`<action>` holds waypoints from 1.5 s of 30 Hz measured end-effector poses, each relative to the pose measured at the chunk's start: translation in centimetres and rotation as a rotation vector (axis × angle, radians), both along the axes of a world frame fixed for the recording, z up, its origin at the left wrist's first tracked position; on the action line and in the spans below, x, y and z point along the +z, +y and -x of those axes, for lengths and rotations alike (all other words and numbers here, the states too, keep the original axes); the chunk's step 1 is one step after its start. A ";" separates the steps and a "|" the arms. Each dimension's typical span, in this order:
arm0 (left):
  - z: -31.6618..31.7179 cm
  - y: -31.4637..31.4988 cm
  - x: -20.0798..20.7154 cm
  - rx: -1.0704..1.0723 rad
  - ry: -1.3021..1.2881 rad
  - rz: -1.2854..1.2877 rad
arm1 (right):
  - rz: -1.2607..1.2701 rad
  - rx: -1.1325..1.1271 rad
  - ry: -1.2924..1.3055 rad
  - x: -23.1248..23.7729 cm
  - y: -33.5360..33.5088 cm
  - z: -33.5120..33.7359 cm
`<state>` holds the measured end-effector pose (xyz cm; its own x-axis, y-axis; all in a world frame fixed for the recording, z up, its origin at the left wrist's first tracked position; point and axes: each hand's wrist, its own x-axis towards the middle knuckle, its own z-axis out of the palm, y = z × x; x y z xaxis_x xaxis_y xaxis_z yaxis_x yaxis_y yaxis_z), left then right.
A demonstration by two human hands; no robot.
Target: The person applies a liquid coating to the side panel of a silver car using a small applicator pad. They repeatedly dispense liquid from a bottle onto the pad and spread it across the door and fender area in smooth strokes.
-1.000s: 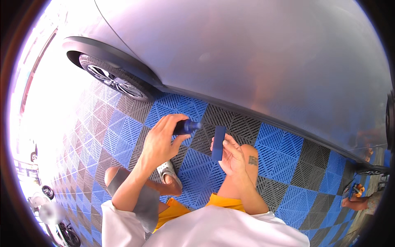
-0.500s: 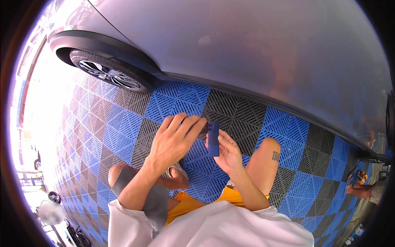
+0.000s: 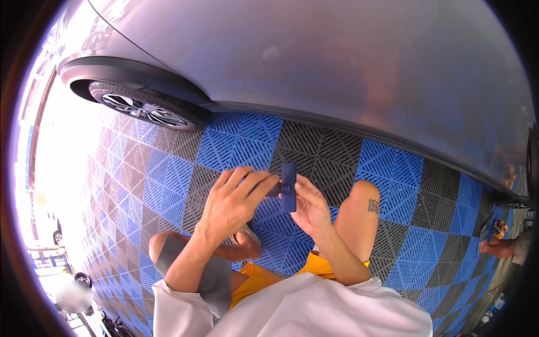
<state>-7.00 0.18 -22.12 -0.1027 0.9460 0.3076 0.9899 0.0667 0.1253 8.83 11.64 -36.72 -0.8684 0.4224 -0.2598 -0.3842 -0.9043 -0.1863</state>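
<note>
My left hand (image 3: 229, 201) is held palm down, its fingers curled round a small dark object (image 3: 274, 191) that looks like a bottle; most of it is hidden. The narrow end of that object touches, or nearly touches, the middle of a flat dark blue block (image 3: 288, 201). My right hand (image 3: 310, 209) grips the block by its right side, thumb in front, the block standing on end. Both hands are above the floor, between my knees and the car. A grey cloth (image 3: 193, 261) lies across my left thigh.
A grey car (image 3: 337, 62) fills the far side, its front wheel (image 3: 146, 106) at the left and its sill running to the right. Blue and black slotted tiles (image 3: 387, 168) cover the floor. At the right edge another person's limb (image 3: 499, 247) is beside an orange thing (image 3: 499, 227).
The blue block has shifted up against the dark object, whose narrow end was near the block's top and is now at its middle. Both hands keep their hold; the view has shifted slightly.
</note>
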 end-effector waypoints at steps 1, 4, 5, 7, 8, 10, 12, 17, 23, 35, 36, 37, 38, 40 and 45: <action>0.0 0.0 0.1 0.001 -0.013 0.002 | -0.007 -0.008 -0.013 0.2 0.0 0.0; 0.1 -0.1 0.1 -0.003 -0.025 -0.001 | -0.017 0.013 -0.023 1.4 -0.3 -0.1; 0.2 0.1 0.1 0.013 -0.018 -0.008 | -0.030 0.015 -0.006 1.2 -0.2 -0.1; 0.7 0.4 0.4 0.044 -0.003 -0.021 | -0.057 0.018 0.027 0.6 0.1 -0.2; 0.8 0.5 0.3 0.050 -0.016 -0.027 | -0.047 0.020 0.023 0.9 -0.1 -0.1; 0.9 0.8 0.1 0.062 -0.040 -0.040 | -0.026 0.024 0.014 1.5 -0.5 0.1; 1.0 0.9 0.6 0.080 -0.061 -0.065 | -0.051 -0.001 -0.020 1.1 -0.2 -0.1; 0.8 1.1 0.4 0.094 -0.220 -0.057 | -0.060 0.020 0.036 0.7 0.0 -0.5; 2.1 -1.3 -0.3 0.272 -1.102 -0.118 | -0.324 -0.224 -0.075 2.2 2.7 -1.6; 2.3 -7.5 3.1 0.341 -1.426 -0.481 | -2.641 -1.247 -0.852 13.8 16.6 -4.5; 2.5 -9.2 2.8 0.357 -1.403 -0.472 | -2.737 -1.239 -0.861 14.4 17.3 -4.7; 2.6 -10.4 2.5 0.364 -1.400 -0.488 | -2.803 -1.248 -0.864 15.3 17.8 -4.8; 2.5 -11.4 2.1 0.380 -1.395 -0.506 | -2.847 -1.260 -0.852 16.0 18.2 -4.9; 2.1 -12.7 1.2 0.506 -1.380 -0.574 | -2.921 -1.291 -0.785 17.3 18.6 -4.6; 1.4 -17.5 0.7 0.688 -1.383 -0.589 | -3.028 -1.528 -0.770 26.1 17.7 -3.8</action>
